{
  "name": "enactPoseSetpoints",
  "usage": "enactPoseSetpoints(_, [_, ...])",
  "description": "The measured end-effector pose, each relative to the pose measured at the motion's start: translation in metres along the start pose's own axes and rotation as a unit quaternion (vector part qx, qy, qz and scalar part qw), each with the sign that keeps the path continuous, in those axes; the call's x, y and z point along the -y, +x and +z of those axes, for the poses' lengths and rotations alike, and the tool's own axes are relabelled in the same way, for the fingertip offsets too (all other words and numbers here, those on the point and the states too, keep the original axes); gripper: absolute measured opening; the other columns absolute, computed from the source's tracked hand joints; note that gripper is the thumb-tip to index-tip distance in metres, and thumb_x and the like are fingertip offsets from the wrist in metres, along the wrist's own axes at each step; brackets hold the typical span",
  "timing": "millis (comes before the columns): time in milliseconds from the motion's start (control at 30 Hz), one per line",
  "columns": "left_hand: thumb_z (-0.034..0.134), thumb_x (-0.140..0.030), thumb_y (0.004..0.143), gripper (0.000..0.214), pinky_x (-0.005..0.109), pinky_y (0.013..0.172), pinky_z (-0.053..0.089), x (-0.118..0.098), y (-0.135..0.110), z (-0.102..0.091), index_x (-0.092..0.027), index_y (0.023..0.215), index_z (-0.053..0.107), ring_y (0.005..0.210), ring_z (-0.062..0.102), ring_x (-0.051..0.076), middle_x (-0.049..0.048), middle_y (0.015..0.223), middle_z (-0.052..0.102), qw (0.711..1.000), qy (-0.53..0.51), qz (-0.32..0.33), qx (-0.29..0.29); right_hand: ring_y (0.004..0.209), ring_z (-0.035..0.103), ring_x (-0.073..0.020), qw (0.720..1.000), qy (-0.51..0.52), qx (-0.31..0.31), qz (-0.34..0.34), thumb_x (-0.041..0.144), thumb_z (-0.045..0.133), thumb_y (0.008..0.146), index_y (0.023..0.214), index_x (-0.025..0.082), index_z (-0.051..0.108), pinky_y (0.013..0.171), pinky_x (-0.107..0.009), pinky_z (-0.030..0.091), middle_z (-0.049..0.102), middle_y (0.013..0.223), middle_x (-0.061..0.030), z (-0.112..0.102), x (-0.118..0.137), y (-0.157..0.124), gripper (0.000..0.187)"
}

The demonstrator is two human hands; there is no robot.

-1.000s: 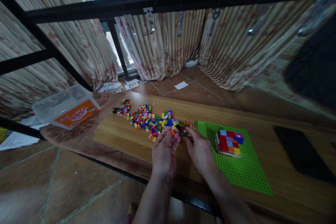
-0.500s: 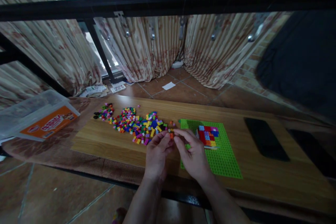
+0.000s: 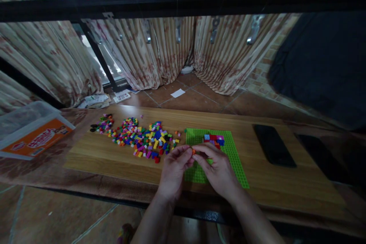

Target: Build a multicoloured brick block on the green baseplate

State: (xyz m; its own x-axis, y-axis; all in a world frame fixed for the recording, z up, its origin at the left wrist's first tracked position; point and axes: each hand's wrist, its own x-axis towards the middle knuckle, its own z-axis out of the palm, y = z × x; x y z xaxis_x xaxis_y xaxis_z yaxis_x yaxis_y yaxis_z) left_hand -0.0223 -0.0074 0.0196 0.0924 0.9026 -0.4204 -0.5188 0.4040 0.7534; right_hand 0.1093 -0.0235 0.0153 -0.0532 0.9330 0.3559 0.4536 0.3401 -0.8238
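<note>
Between the fingertips of both hands is a small orange toy brick [image 3: 194,151]. My left hand [image 3: 175,166] pinches it from the left, and my right hand [image 3: 216,164] has its thumb and forefinger on it from the right. Both hands are over the left part of a green studded baseplate [image 3: 237,160]. On that plate sits a block of joined coloured bricks [image 3: 214,139], red, blue, pink and light blue, partly hidden behind my right hand. Left of my hands spreads a pile of loose bricks [image 3: 143,137] in many colours.
The wooden board [image 3: 100,156] carries the bricks and the plate. A dark phone-like slab [image 3: 273,145] lies right of the plate, with another dark slab [image 3: 321,156] beyond it. A clear tub with an orange label [image 3: 37,137] stands far left. A black rail [image 3: 177,4] crosses above.
The view has turned slightly to the right, so the board and bricks appear shifted left. My hands, still together on the orange brick, are now over the baseplate's left part and cover more of it.
</note>
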Motion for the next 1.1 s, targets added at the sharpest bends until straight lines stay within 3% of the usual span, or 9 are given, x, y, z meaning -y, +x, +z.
enactPoseSetpoints(167, [0.083, -0.03, 0.06, 0.028, 0.019, 0.06, 0.045, 0.011, -0.001, 0.01, -0.013, 0.077, 0.069, 0.059, 0.058, 0.007, 0.0007, 0.069, 0.065, 1.0, 0.014, 0.016, 0.002, 0.089, 0.065, -0.0176, 1.0, -0.018, -0.013, 0.004, 0.026, 0.055, 0.091, 0.101, 0.025, 0.068, 0.078, -0.031, 0.052, 0.069, 0.095, -0.0039, -0.008, -0.005, -0.005, 0.016])
enactPoseSetpoints(333, [0.075, -0.034, 0.067, 0.022, 0.02, 0.056, 0.042, 0.016, 0.002, 0.011, -0.014, 0.071, 0.067, 0.054, 0.053, 0.007, -0.0005, 0.064, 0.062, 0.997, 0.056, 0.046, -0.025, 0.086, 0.065, -0.0173, 0.998, -0.057, -0.014, 0.007, 0.026, 0.056, 0.091, 0.095, 0.023, 0.067, 0.077, -0.03, 0.05, 0.068, 0.092, -0.0031, -0.001, -0.008, -0.004, 0.012])
enactPoseSetpoints(433, [0.071, -0.031, 0.069, 0.018, 0.02, 0.053, 0.04, 0.006, 0.009, -0.002, -0.014, 0.076, 0.068, 0.053, 0.053, 0.008, -0.0001, 0.065, 0.063, 0.987, 0.09, 0.094, -0.09, 0.085, 0.065, -0.0175, 0.997, -0.077, 0.002, 0.008, 0.028, 0.055, 0.091, 0.094, 0.022, 0.066, 0.077, -0.031, 0.049, 0.067, 0.091, -0.0031, 0.011, -0.007, -0.005, 0.012])
enactPoseSetpoints(567, [0.066, -0.026, 0.071, 0.014, 0.021, 0.053, 0.039, -0.022, 0.022, -0.034, -0.016, 0.081, 0.069, 0.051, 0.051, 0.009, -0.0001, 0.066, 0.065, 0.96, 0.148, 0.176, -0.162, 0.081, 0.065, -0.0186, 0.994, -0.109, 0.029, 0.009, 0.027, 0.053, 0.092, 0.092, 0.022, 0.065, 0.075, -0.032, 0.049, 0.067, 0.088, -0.0036, 0.032, -0.01, -0.011, 0.013])
enactPoseSetpoints(667, [0.063, -0.017, 0.072, 0.012, 0.022, 0.056, 0.039, -0.041, 0.028, -0.057, -0.019, 0.08, 0.072, 0.056, 0.053, 0.012, 0.0007, 0.066, 0.065, 0.895, 0.334, 0.238, -0.176, 0.08, 0.065, -0.0199, 0.988, -0.145, 0.044, 0.01, 0.025, 0.051, 0.092, 0.091, 0.021, 0.064, 0.075, -0.034, 0.048, 0.067, 0.087, -0.0047, 0.046, -0.016, -0.01, 0.014])
enactPoseSetpoints(800, [0.061, -0.008, 0.072, 0.024, 0.028, 0.075, 0.045, -0.045, 0.03, -0.07, -0.022, 0.085, 0.075, 0.079, 0.059, 0.018, 0.0053, 0.086, 0.067, 0.754, 0.568, 0.286, -0.163, 0.082, 0.065, -0.0206, 0.98, -0.191, 0.054, 0.018, 0.021, 0.049, 0.092, 0.093, 0.02, 0.064, 0.076, -0.034, 0.048, 0.068, 0.092, -0.0055, 0.059, -0.023, -0.002, 0.015])
enactPoseSetpoints(900, [0.057, -0.01, 0.076, 0.027, 0.033, 0.086, 0.044, -0.038, 0.03, -0.068, -0.024, 0.093, 0.074, 0.094, 0.057, 0.022, 0.0072, 0.097, 0.064, 0.666, 0.673, 0.296, -0.123, 0.084, 0.065, -0.0212, 0.976, -0.208, 0.061, 0.028, 0.019, 0.049, 0.092, 0.094, 0.019, 0.064, 0.077, -0.034, 0.048, 0.068, 0.093, -0.0059, 0.065, -0.024, 0.004, 0.016])
enactPoseSetpoints(1000, [0.053, -0.009, 0.079, 0.03, 0.034, 0.09, 0.043, -0.032, 0.033, -0.066, -0.024, 0.096, 0.073, 0.097, 0.054, 0.022, 0.0076, 0.098, 0.062, 0.619, 0.719, 0.299, -0.104, 0.085, 0.065, -0.022, 0.976, -0.209, 0.055, 0.035, 0.018, 0.05, 0.091, 0.098, 0.019, 0.065, 0.078, -0.034, 0.048, 0.069, 0.097, -0.007, 0.069, -0.024, 0.008, 0.016])
enactPoseSetpoints(1100, [0.052, -0.01, 0.08, 0.032, 0.035, 0.091, 0.043, -0.03, 0.037, -0.066, -0.024, 0.1, 0.072, 0.097, 0.053, 0.023, 0.008, 0.101, 0.061, 0.601, 0.737, 0.299, -0.082, 0.089, 0.066, -0.0225, 0.979, -0.192, 0.053, 0.033, 0.017, 0.051, 0.09, 0.102, 0.018, 0.065, 0.08, -0.035, 0.048, 0.069, 0.102, -0.008, 0.068, -0.025, 0.008, 0.018])
